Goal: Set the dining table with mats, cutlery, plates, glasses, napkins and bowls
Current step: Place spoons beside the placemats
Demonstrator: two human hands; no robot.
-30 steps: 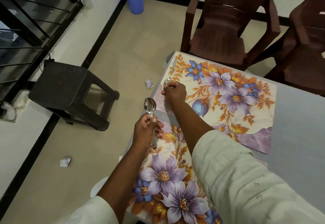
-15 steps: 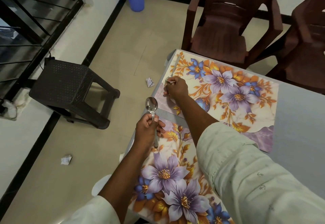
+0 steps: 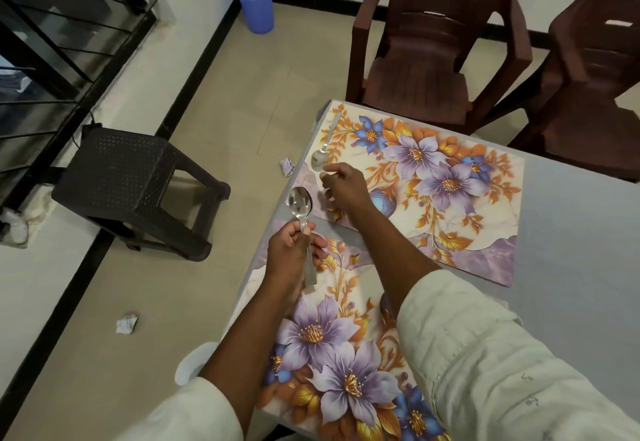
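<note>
Grey dining table (image 3: 571, 267) bearing two floral mats: far mat (image 3: 433, 191) before the brown chairs (image 3: 433, 59), near mat (image 3: 346, 371) under the forearms. Over the far mat's left edge, right hand (image 3: 343, 186) now lifted slightly off the laid spoon (image 3: 323, 151), fingers loosely curled and gripping nothing, where a second ago covering the bowl of it and half a second ago still at its tip. Laid spoon now plain to see, bowl toward the person, handle running away along the mat's left margin, just beside the fingertips but apart. Meaning, as a judgement: first piece of cutlery set down, placement at the far setting finished for this item. At the table's left edge, left hand (image 3: 294, 253) unchanged from both earlier views, fingers wrapped round the handle of a second spoon (image 3: 300, 212), bowl upright above the fist, handle end poking out below. Probably bound for the near mat next. Plates, glasses, napkins, bowls nowhere on the table yet
</note>
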